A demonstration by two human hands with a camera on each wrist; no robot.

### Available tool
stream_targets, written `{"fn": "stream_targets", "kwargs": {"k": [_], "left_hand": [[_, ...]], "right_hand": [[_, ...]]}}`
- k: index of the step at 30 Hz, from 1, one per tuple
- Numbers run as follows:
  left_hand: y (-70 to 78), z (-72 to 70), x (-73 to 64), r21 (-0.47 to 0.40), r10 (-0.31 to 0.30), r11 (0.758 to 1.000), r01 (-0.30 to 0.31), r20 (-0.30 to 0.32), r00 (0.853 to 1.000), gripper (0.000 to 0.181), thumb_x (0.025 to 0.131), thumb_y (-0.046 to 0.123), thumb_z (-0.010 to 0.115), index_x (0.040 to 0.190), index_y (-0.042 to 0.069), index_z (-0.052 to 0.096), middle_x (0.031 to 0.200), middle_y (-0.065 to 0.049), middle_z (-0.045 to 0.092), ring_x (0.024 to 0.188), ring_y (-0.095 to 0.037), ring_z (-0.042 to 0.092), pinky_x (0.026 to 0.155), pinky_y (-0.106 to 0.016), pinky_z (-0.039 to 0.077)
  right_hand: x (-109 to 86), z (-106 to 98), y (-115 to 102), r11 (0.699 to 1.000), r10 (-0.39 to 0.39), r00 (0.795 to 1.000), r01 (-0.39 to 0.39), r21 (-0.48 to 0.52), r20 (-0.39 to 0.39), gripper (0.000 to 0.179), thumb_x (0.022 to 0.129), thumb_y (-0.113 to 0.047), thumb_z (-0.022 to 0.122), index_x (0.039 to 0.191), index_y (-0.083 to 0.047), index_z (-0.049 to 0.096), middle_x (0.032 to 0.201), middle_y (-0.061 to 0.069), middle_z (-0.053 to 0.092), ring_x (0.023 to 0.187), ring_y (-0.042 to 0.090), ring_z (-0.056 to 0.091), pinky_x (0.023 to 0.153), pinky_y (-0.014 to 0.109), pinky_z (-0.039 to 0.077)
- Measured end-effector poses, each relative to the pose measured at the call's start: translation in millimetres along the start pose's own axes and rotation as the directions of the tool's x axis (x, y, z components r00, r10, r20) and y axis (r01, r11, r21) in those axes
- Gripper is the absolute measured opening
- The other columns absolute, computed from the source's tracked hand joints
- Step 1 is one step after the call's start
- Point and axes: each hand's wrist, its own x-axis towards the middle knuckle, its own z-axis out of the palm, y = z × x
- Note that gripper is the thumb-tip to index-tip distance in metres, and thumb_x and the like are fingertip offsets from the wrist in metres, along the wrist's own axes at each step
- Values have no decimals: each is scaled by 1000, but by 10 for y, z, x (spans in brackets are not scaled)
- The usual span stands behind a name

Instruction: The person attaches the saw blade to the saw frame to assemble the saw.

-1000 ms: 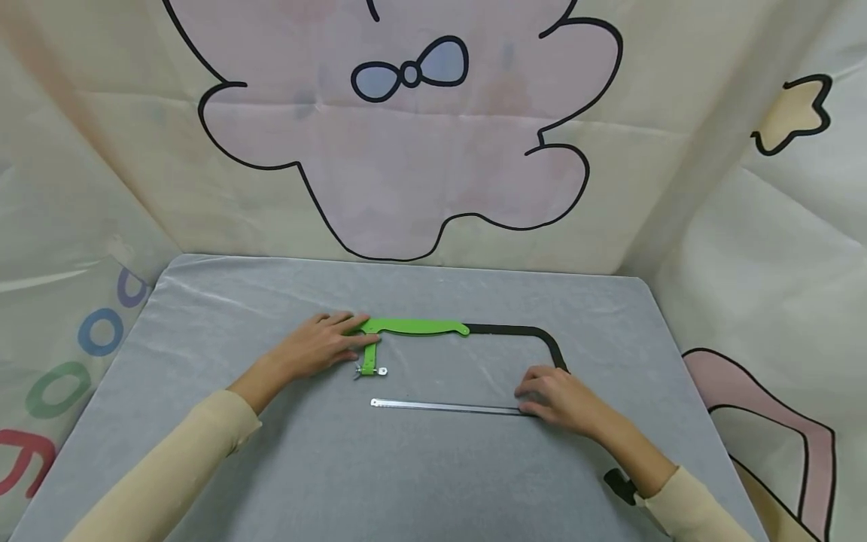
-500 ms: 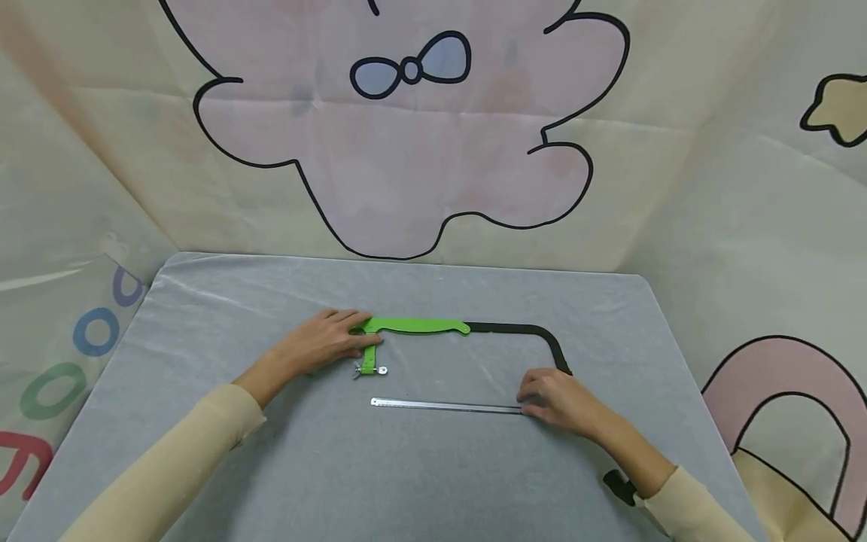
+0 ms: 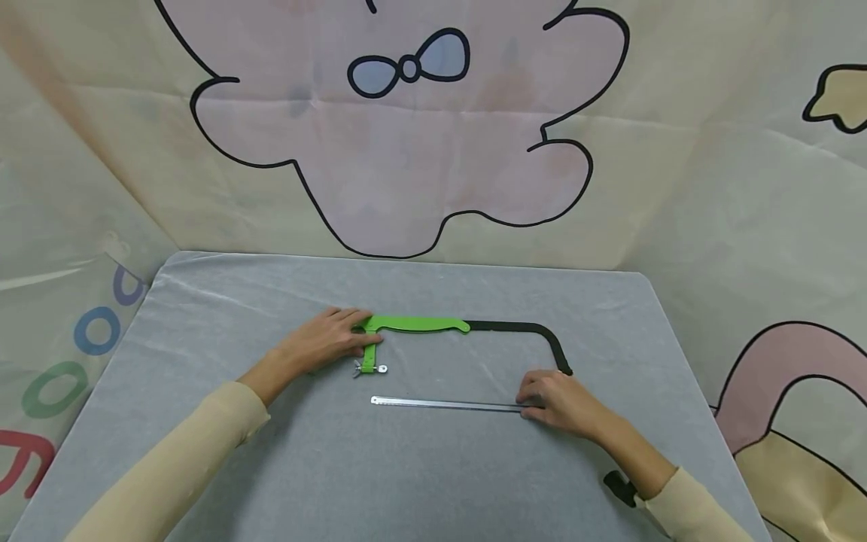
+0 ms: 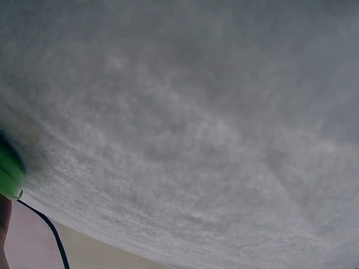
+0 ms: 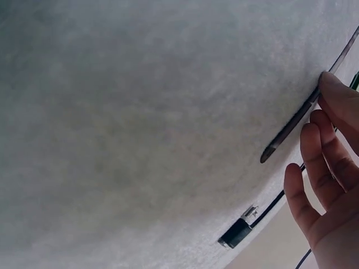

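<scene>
A hacksaw frame with a green handle (image 3: 416,324) and a black bow (image 3: 504,327) lies flat on the grey cloth. My left hand (image 3: 321,340) holds the handle's left end, fingers over it and thumb below; in the left wrist view only a bit of green handle (image 4: 10,171) shows. A wing nut and pin (image 3: 370,369) sit at the short green leg. In front of the frame lies a thin hacksaw blade (image 3: 440,405). My right hand (image 3: 558,399) pinches the blade's right part, its end hidden from the head view. The blade end (image 5: 289,131) shows in the right wrist view.
Grey cloth (image 3: 379,482) covers the table. Printed fabric walls (image 3: 420,165) stand at the back and both sides. In the right wrist view, the frame's black end with its metal pin (image 5: 235,232) lies beyond the blade, near my right fingers.
Both hands, the hacksaw frame and the blade stay almost in place. The head view has shifted slightly, and the print on the right wall sits differently in it.
</scene>
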Motion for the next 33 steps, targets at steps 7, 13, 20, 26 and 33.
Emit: {"fn": "stream_targets", "kwargs": {"k": [7,13,20,26,33], "left_hand": [[14,10,7,-4,7,1000,-7,-30,1000,40,92,34,69,131,28,68,135,-17,57,122,-32,57,94,-51,50],[14,29,2,22,16,1000,-16,-31,999,39,93,34,68,131,28,67,134,-16,58,121,-31,58,93,-50,51],[13,34,9,48,32,998,-30,-33,999,37,94,34,68,131,28,67,134,-16,59,120,-31,59,92,-49,52],[3,42,3,71,30,997,-28,-20,999,38,95,36,65,132,29,66,136,-15,59,121,-30,60,92,-49,52],[-14,56,10,74,46,996,-42,-46,998,38,93,38,67,129,28,68,133,-15,61,118,-29,61,90,-48,53]], "right_hand": [[-17,44,19,1000,8,1000,-7,24,-15,12,77,-8,85,85,-13,78,86,-9,66,78,5,62,68,31,55],[-15,48,10,999,43,999,-43,20,-11,13,76,-7,85,83,-14,76,84,-10,65,76,4,61,67,30,54],[-17,64,11,998,62,998,-62,34,-11,14,78,-6,84,82,-15,74,83,-11,64,75,3,59,66,28,53],[-12,56,-1,998,64,998,-63,27,-7,15,79,-7,82,82,-17,71,83,-12,61,74,1,56,65,27,51],[0,52,-11,995,95,995,-96,16,9,17,78,-8,82,81,-18,68,82,-13,59,72,0,51,64,25,49]]}}
